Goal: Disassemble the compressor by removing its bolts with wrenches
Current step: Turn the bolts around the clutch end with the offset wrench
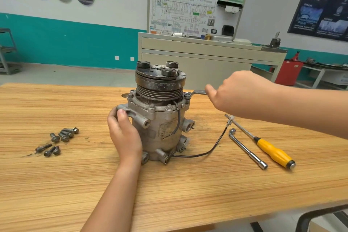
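The grey metal compressor stands upright in the middle of the wooden table, its dark pulley on top. My left hand grips its left side, thumb on the mounting ear. My right hand holds the handle of a flat wrench, whose ring end sits on a bolt at the right of the upper flange. More bolts stand in the flange at the front and left. A black wire trails from the compressor's base to the right.
Several removed bolts lie loose on the table to the left. To the right lie an L-shaped socket wrench and a yellow-handled driver. A grey cabinet with a wiring display board stands behind the table.
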`<state>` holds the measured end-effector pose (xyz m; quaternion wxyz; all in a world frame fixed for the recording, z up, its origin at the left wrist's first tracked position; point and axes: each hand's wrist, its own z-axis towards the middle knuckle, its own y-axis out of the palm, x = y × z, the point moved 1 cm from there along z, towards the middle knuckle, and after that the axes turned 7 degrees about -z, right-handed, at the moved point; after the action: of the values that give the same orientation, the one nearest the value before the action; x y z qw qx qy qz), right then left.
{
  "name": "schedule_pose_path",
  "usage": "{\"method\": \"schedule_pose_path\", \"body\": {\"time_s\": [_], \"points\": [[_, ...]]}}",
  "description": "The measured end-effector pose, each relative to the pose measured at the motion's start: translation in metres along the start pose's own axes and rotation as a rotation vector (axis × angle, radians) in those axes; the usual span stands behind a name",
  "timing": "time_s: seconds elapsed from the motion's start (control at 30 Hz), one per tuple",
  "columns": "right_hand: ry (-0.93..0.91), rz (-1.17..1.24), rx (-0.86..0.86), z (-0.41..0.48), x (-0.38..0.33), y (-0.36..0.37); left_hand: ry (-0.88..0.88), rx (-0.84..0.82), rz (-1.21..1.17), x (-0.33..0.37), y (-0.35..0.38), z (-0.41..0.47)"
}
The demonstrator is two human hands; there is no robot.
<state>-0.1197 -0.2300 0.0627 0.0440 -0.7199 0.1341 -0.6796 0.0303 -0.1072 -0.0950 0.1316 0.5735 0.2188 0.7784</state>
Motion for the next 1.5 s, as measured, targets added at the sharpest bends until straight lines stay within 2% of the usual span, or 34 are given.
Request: {"method": "schedule_pose_path", "body": {"time_s": [0.27,0.37,0.5,0.77,0.93,1.07,1.5], "points": [[0.096,0.15,-0.045,0.006,-0.013,-0.001,0.001,0.032,0.005,0.005,-0.001,-0.003],[0.109,0.125,-0.075,0.007,-0.022,-0.009,0.006,0.047,0.001,0.009,0.0,-0.007],[0.147,0.113,-0.029,0.007,-0.011,-0.001,0.009,0.058,-0.006,0.009,0.0,-0.008],[0.306,0.533,0.032,0.015,-0.01,0.027,0.0,0.058,-0.008,0.008,0.002,-0.008],[0.309,0.683,0.006,0.02,-0.007,0.02,-0.003,0.048,-0.004,0.007,0.002,-0.008],[0.245,0.762,-0.04,0.02,-0.002,0.02,-0.004,0.041,-0.014,0.007,0.0,-0.009],[0.254,0.531,0.142,0.023,-0.01,0.037,0.055,-0.077,0.038,0.008,0.006,-0.025]]}}
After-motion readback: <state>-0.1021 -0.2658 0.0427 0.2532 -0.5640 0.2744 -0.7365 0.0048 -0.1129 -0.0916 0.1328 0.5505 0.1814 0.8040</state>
